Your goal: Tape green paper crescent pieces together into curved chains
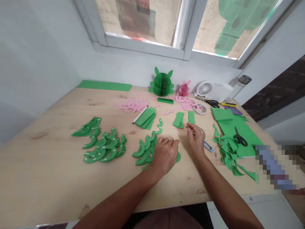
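Observation:
My left hand [165,153] is curled, knuckles up, over the table beside a pile of curved green paper pieces [145,149]. The rounded end of a green paper piece [179,156] shows past its fingers; the rest of that piece is hidden. To its right, my right hand [196,138] has its fingers bent and drawn together; I cannot make out what is in them. A roll of tape [202,132] and a light-blue cutter [208,146] lie right behind this hand. Small green paper rectangles [178,119] lie just beyond.
More curved green pieces with whitish strips [105,148] are heaped at left. Green scraps [228,152], black scissors [240,138] and green sheets [243,127] lie at right. Behind stand a green honeycomb paper figure [162,84], a pink one [184,89] and a white fan [204,88].

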`<state>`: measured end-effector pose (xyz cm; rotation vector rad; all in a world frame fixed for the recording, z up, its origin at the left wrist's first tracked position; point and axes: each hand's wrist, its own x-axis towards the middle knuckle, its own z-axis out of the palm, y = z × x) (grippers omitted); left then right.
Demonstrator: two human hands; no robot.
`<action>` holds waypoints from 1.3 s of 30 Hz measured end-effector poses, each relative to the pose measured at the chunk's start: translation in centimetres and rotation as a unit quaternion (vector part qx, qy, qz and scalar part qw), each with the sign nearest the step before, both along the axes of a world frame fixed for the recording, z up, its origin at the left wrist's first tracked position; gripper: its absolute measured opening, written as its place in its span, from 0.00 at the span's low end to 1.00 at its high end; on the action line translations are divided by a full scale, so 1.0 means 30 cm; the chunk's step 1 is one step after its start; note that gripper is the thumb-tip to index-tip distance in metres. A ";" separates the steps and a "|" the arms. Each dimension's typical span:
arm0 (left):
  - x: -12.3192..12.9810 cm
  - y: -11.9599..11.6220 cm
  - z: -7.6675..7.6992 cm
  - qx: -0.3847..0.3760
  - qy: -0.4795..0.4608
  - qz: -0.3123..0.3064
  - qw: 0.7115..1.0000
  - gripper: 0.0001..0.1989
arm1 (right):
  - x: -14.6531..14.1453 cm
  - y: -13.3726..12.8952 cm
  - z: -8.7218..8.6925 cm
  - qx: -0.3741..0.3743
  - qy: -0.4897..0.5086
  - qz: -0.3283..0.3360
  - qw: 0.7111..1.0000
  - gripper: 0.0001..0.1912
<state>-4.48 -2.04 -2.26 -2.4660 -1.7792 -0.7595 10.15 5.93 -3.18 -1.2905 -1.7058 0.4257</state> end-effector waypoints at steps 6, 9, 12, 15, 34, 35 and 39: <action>-0.010 0.006 0.001 -0.022 -0.004 0.003 1.000 0.08 | 0.007 0.002 0.004 0.027 -0.057 -0.018 0.998 0.14; -0.014 0.006 0.002 -0.023 -0.001 0.010 1.000 0.08 | 0.003 -0.004 0.001 0.020 -0.078 -0.021 0.997 0.14; -0.018 0.007 0.001 -0.016 0.000 0.021 1.000 0.11 | -0.003 -0.011 -0.001 0.001 -0.103 -0.020 0.994 0.15; -0.019 0.007 0.000 -0.013 -0.001 0.021 1.000 0.11 | -0.009 -0.017 0.004 -0.017 -0.150 -0.016 0.988 0.18; -0.017 0.001 -0.012 0.002 0.018 0.000 1.000 0.10 | -0.128 0.064 0.099 -0.066 -0.472 0.040 0.878 0.22; -0.018 0.001 -0.013 0.003 0.018 0.000 1.000 0.10 | -0.132 0.073 0.099 -0.074 -0.479 0.042 0.873 0.21; -0.021 0.002 -0.015 0.009 0.018 0.002 1.000 0.09 | -0.129 0.077 0.097 -0.081 -0.499 0.057 0.861 0.18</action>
